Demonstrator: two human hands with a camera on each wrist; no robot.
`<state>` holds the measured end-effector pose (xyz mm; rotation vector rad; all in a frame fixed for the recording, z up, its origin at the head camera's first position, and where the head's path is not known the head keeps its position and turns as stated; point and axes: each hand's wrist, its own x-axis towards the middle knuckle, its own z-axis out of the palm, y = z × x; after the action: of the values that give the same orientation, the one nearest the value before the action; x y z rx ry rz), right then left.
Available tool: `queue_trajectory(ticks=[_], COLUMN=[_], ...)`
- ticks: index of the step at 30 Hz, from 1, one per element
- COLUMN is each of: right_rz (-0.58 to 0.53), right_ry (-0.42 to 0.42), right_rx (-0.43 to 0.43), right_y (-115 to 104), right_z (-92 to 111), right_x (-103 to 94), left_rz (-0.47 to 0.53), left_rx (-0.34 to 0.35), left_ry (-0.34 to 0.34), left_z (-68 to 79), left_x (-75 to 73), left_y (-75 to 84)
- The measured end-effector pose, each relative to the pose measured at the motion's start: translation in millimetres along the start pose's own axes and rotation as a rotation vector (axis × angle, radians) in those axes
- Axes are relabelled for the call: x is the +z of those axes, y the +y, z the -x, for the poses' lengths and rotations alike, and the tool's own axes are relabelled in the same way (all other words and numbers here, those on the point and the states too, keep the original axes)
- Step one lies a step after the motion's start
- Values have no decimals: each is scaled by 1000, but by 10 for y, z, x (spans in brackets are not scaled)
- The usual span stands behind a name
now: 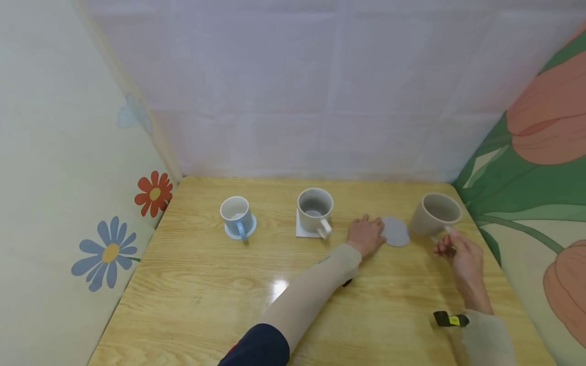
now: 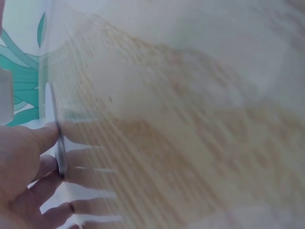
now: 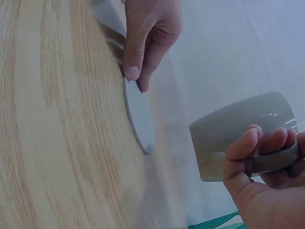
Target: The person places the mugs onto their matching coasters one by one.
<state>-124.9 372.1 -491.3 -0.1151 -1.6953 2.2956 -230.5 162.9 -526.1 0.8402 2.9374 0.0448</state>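
Note:
A round grey coaster lies on the wooden table. At its left edge is my left hand, thumb and index finger holding the rim while the other fingers touch the tabletop. To the right, my right hand grips the handle of a grey-beige mug. In the right wrist view the mug is raised off the table, its base facing the coaster, with fingers curled through the handle. The left wrist view shows the coaster nearly edge-on beside the thumb.
A beige mug stands on a square white coaster left of my left hand. Farther left, a blue mug with a white inside sits on a round light-blue coaster. A white cloth hangs behind the table; floral panels flank both sides.

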Motion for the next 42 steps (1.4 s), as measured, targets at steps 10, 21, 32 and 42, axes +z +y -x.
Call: queue_trajectory(ticks=[10,21,32,42], right_rz=[4,19,30,27], right_ry=[8,-18,-21,-18], right_rx=[11,4,5,1], right_y=[4,8,-9,31], right_z=[0,-2,-4,-15], right_x=[42,49,55,90], left_rz=[122,160,176,190], left_rx=[-16,-19,-15,-6], left_ry=[39,42,28,37], left_z=[-74,-87,-92,-63], left_x=[135,168,125,134], left_y=[-23,-38,-29,-42])
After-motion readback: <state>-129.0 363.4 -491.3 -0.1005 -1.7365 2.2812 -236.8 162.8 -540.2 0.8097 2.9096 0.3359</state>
